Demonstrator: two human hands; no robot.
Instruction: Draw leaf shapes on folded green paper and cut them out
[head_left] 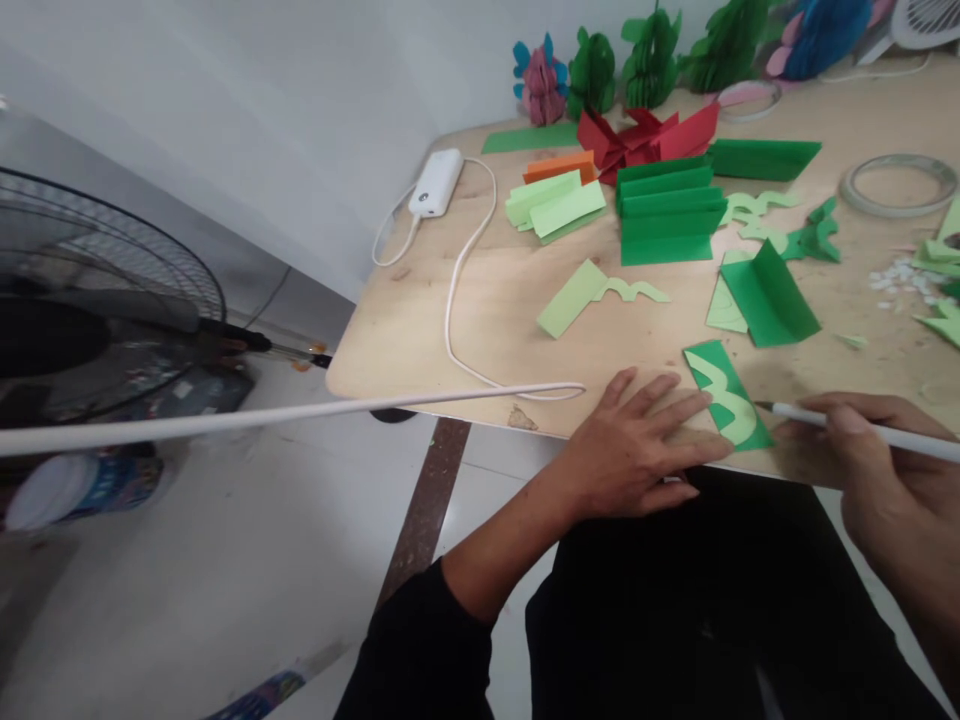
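Observation:
My left hand [637, 440] lies flat with its fingers spread at the table's front edge. Its fingertips press on a wavy light green paper cutout [721, 395], which rests on a dark green paper piece [756, 422]. In my right hand [874, 450] is a white pencil [892, 432], pinched between thumb and fingers. The dark tip of the pencil points at the right edge of the green paper. Just beyond lies a folded dark green paper [772, 295], partly over a light green piece [726, 305].
Folded green paper stacks [667, 215], red folded paper [649, 140] and a tape roll [900, 185] lie farther back. Honeycomb paper figures [592, 70] line the wall. A white cable [457, 290] runs from a power bank [437, 183] across the table's left side. A fan [97, 300] stands left.

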